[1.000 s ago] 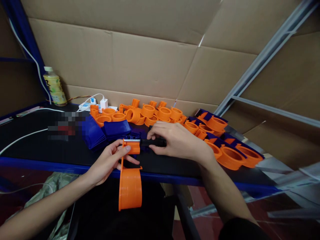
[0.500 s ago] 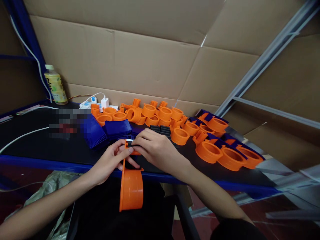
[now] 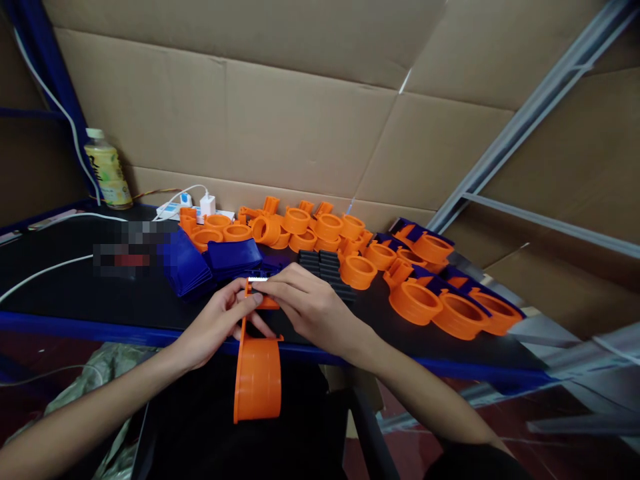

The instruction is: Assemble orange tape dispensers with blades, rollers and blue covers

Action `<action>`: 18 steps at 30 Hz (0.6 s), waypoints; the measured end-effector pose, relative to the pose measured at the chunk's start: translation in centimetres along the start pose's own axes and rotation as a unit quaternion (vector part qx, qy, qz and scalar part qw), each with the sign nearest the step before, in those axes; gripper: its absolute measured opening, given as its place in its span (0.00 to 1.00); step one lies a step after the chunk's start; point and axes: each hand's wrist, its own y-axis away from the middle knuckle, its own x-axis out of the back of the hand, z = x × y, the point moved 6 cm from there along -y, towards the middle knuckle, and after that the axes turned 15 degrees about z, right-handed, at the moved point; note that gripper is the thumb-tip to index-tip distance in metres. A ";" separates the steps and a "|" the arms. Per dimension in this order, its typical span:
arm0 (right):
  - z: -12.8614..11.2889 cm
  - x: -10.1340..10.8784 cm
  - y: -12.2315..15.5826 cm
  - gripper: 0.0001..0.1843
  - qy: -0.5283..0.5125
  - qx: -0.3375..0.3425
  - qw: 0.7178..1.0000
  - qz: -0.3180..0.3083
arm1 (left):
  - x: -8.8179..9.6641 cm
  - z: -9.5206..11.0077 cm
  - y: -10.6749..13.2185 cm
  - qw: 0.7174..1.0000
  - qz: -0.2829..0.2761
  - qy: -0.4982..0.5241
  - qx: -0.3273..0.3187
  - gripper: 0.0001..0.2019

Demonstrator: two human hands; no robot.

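Observation:
My left hand [image 3: 220, 320] pinches the arm of an orange tape dispenser [image 3: 259, 380] between thumb and fingers, its round hub hanging down over my lap. At the dispenser's upper end a pale serrated blade [image 3: 258, 279] shows. My right hand [image 3: 315, 303] has its fingers closed over that end, just below the teeth; anything under the fingertips is hidden. Behind my hands lie stacked dark blue plates [image 3: 234, 257]. Several black ribbed strips [image 3: 327, 267] lie just beyond my right hand.
Several orange dispenser bodies [image 3: 327, 227] are heaped at the back. To the right stand orange dispensers with blue plates [image 3: 460, 315]. A power strip [image 3: 200, 212] with cables and a yellow-labelled bottle [image 3: 107, 170] are at back left. The blue table edge [image 3: 100, 327] runs in front.
My right fingers have moved slightly left over the dispenser's end, covering the black part seen under the blade before. The dispenser has shifted slightly left in view.

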 end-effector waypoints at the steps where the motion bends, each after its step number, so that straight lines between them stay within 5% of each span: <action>1: 0.1 0.0 0.0 0.21 -0.003 0.003 1.000 0.006 | 0.1 0.0 0.0 1.000 0.001 -0.002 0.002 0.16; 9: 0.2 0.0 -0.5 0.20 -0.025 0.052 0.997 -0.043 | 0.1 -0.1 0.0 1.000 -0.019 0.003 -0.002 0.16; 18: 0.4 0.3 -0.8 0.12 -0.089 0.013 0.996 0.021 | 0.4 -0.3 -0.1 0.999 -0.020 -0.015 -0.031 0.14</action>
